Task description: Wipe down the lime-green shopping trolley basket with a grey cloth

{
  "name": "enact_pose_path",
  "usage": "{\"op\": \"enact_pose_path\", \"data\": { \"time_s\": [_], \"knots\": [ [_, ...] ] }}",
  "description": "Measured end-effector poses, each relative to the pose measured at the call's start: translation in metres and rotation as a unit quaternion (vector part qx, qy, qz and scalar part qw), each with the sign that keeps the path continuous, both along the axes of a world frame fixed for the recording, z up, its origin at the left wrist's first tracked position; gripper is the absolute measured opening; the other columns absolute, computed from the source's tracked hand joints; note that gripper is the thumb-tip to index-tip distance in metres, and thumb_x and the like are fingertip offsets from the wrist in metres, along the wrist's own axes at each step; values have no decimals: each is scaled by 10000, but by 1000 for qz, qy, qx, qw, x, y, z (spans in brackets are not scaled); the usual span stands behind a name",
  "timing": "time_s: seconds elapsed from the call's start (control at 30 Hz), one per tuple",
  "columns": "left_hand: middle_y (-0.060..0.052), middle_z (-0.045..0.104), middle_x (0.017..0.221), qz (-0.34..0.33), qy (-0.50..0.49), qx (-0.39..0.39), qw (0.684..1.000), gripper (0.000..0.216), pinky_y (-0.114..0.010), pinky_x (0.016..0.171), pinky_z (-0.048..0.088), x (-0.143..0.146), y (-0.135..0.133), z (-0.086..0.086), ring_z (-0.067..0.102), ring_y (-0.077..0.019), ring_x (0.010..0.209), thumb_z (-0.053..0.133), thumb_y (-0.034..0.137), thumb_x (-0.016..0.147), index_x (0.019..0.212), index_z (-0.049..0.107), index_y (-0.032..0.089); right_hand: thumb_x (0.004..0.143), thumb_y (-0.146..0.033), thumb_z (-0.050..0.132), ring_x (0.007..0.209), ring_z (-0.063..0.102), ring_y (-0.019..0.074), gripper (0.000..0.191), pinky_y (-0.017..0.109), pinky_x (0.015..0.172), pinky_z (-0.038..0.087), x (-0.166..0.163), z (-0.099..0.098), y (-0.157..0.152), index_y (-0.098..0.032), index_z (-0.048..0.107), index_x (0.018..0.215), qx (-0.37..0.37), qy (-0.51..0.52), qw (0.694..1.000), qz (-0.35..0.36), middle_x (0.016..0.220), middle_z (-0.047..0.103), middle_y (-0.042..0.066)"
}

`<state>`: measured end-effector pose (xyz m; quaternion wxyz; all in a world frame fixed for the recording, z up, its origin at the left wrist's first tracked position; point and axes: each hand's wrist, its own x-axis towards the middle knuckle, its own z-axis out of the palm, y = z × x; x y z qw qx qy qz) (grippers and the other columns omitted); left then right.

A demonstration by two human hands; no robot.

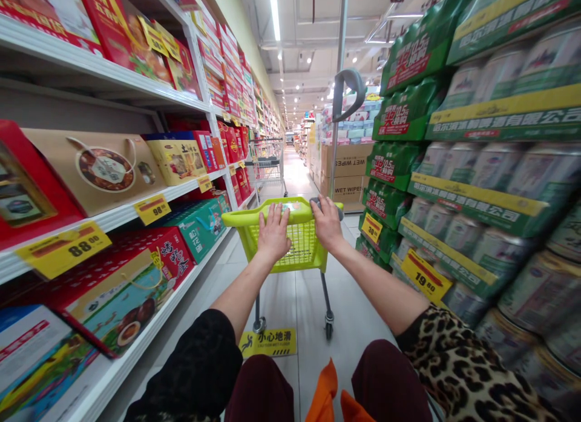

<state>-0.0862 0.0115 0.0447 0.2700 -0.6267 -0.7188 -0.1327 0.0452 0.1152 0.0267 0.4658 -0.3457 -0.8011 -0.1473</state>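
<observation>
A lime-green shopping cart point(290, 261) stands directly in front of me, its plastic basket on grey legs with casters. Over the left part of its near rim lies my left hand point(274, 233), fingers over the top edge and thumb against the basket side. My right hand point(327, 223) grips the right end of the rim, fingers bent over a grey piece there. Between the hands, a small label shows on the rim. A tall grey pole with a looped grey handle point(348, 95) rises behind the cart's right side; its lower end is hidden.
Shelves point(113, 225) with gift boxes and yellow price tags line the left. Stacked beer-can packs point(481, 161) stand close on the right. Ahead are a metal cart point(267, 161) and wet-wipes cartons point(347, 174). A yellow wet-floor sticker point(272, 343) marks the tiles.
</observation>
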Motion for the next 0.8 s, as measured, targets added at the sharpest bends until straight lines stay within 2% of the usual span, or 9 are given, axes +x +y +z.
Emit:
{"op": "enact_pose_path", "data": {
  "time_s": [0.1,0.2,0.33,0.43,0.53,0.7,0.8],
  "knots": [
    [-109,176,1506,1,5,-4,1000,806,-530,1106,115,-1,-1,1,99,-286,1389,576,262,672,1399,252,138,860,-96,377,1285,312,258,431,441,1034,310,-17,-1,-13,-187,523,1254,24,-12,999,24,1364,445,97],
    [-103,156,1511,1,9,-9,1000,832,-514,1111,116,-7,-3,1,88,-265,1393,561,239,672,1414,202,128,868,-113,383,1303,289,256,427,435,1045,300,-16,-1,-13,-210,516,1262,36,-34,998,36,1382,429,71],
    [-108,118,1515,33,-11,-6,999,872,-511,1111,126,-18,-8,-1,69,-251,1396,540,202,658,1423,138,91,858,-75,369,1314,272,264,442,444,1040,301,3,3,-1,-171,515,1264,2,-33,999,19,1405,395,109],
    [-115,121,1514,28,-14,-6,999,858,-508,1108,143,-20,-8,-3,73,-258,1395,537,206,662,1420,152,90,857,-67,355,1303,290,263,448,459,1032,306,5,7,3,-162,510,1266,-27,-10,1000,7,1400,398,126],
    [-119,142,1511,26,-15,-5,1000,836,-514,1107,138,-16,-6,-4,87,-269,1393,538,227,673,1416,176,94,875,-98,340,1278,327,264,431,447,1026,318,-13,12,-7,-155,510,1267,-39,-5,999,13,1392,409,126],
    [-117,163,1507,23,-18,-13,999,829,-511,1105,154,-14,-6,0,96,-268,1392,525,232,684,1417,168,79,885,-133,363,1267,339,263,407,432,1033,310,-55,23,-32,-174,516,1260,-16,-78,993,81,1398,407,110],
    [-119,184,1502,18,-10,-16,1000,815,-488,1107,173,-21,-9,2,121,-255,1389,507,216,690,1416,166,67,880,-134,376,1269,331,268,394,446,1032,307,-57,28,-33,-179,531,1239,-9,-99,991,90,1395,413,98]
  ]
}}
